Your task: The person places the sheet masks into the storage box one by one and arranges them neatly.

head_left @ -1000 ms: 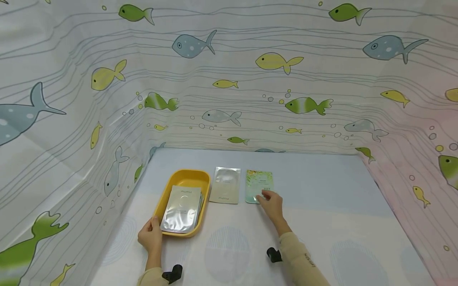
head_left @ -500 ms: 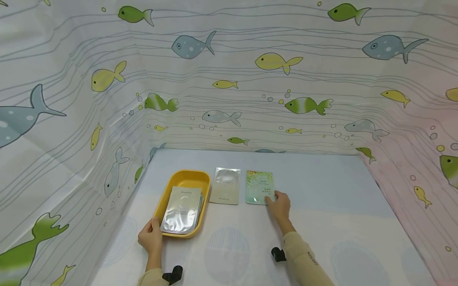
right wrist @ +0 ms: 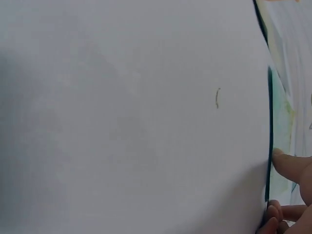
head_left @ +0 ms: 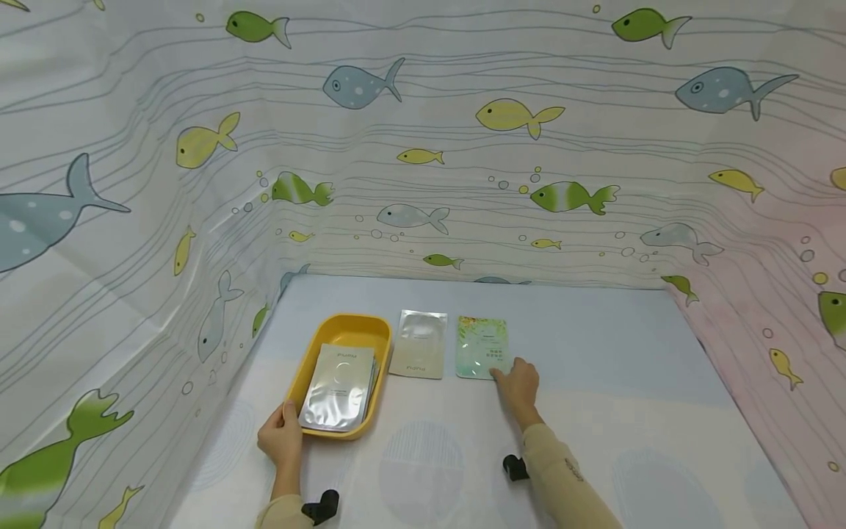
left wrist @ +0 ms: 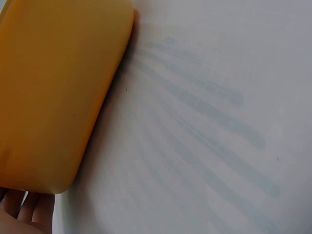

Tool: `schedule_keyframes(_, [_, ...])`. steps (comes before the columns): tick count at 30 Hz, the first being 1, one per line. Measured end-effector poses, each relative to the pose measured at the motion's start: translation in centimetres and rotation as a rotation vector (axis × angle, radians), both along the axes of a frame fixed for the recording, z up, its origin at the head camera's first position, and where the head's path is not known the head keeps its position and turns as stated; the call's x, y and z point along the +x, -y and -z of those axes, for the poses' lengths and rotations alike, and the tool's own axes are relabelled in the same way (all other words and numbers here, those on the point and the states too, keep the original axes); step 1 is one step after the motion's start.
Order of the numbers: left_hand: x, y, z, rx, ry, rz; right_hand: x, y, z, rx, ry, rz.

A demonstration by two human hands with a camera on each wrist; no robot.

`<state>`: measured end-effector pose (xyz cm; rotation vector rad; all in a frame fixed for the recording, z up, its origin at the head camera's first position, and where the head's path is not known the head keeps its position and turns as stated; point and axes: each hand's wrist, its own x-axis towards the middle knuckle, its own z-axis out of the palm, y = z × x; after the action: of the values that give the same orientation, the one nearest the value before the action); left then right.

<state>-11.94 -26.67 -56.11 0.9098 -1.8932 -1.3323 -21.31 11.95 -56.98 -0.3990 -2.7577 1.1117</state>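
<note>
In the head view, my left hand [head_left: 280, 437] grips the near left corner of a yellow tray [head_left: 354, 334]; its fingers show under the tray in the left wrist view. A stack of flat silver-and-beige sheet mask packets [head_left: 337, 386] lies inside. Right of the tray, one silver-and-beige packet [head_left: 419, 345] lies flat. Beside it is a green sheet mask packet [head_left: 481, 344] with a leafy top. My right hand [head_left: 520, 389] holds the green packet's near right corner between thumb and fingers. The right wrist view shows the packet [right wrist: 280, 112] nearly edge-on.
Everything lies on a pale table cover [head_left: 595, 345] with faint round prints. Fish-patterned sheets [head_left: 489, 162] rise at the back and both sides. A black camera [head_left: 320, 507] sits at my left wrist, another black camera [head_left: 515, 467] at the right.
My right hand has shifted from the green packet's near edge to its near right corner. My left hand stays on the tray, and the packets lie nearly where they were.
</note>
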Motion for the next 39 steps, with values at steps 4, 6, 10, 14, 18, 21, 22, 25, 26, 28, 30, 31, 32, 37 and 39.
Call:
schedule_keyframes(4, [0.0,-0.1,0.0,-0.007,-0.002,0.004,-0.4,-0.1,-0.6,-0.085,0.083,0.045])
schedule_keyframes(6, [0.0,0.0,0.0,-0.014,0.000,-0.001,-0.6,-0.2,-0.8,-0.130,0.124,0.081])
schedule_keyframes(10, [-0.1,0.0,0.0,-0.020,-0.007,-0.014,-0.8,-0.5,-1.1,-0.168,0.142,0.133])
schedule_keyframes(14, [-0.2,0.0,0.0,-0.022,-0.010,-0.012,-1.0,-1.0,-1.0,-0.207,0.165,0.119])
schedule_keyframes(18, [-0.1,0.0,0.0,-0.014,-0.007,0.011,-0.8,-1.4,-1.2,-0.221,0.196,0.082])
schedule_keyframes(21, [0.0,0.0,0.0,-0.004,-0.008,0.026,-0.5,-1.5,-1.7,-0.230,0.236,0.056])
schedule_keyframes(22, [0.0,0.0,0.0,-0.003,-0.006,0.029,-0.4,-1.5,-1.8,-0.233,0.247,0.051])
schedule_keyframes(25, [0.0,0.0,-0.1,0.001,-0.002,0.034,-0.2,-1.7,-2.1,-0.305,0.273,0.051])
schedule_keyframes(26, [0.0,0.0,-0.1,0.003,-0.001,0.036,-0.1,-1.8,-2.1,-0.333,0.281,0.053])
schedule_keyframes(28, [0.0,-0.1,-0.1,0.008,-0.002,0.036,0.0,-2.1,-2.0,-0.399,0.299,0.053])
schedule_keyframes(30, [0.1,-0.1,-0.1,0.013,-0.004,0.036,0.2,-2.4,-1.9,-0.473,0.312,0.044])
schedule_keyframes(31, [0.1,-0.1,-0.1,0.014,-0.003,0.035,0.3,-2.6,-1.9,-0.510,0.317,0.041])
schedule_keyframes(32, [0.1,-0.1,-0.1,0.017,-0.003,0.035,0.4,-2.7,-1.8,-0.540,0.316,0.035])
schedule_keyframes(37, [0.0,0.0,0.1,0.021,-0.003,0.031,0.6,-3.2,-1.9,-0.730,0.286,0.021])
schedule_keyframes(39, [-0.1,0.0,0.2,0.019,-0.008,0.028,0.7,-3.2,-2.0,-0.770,0.265,0.015])
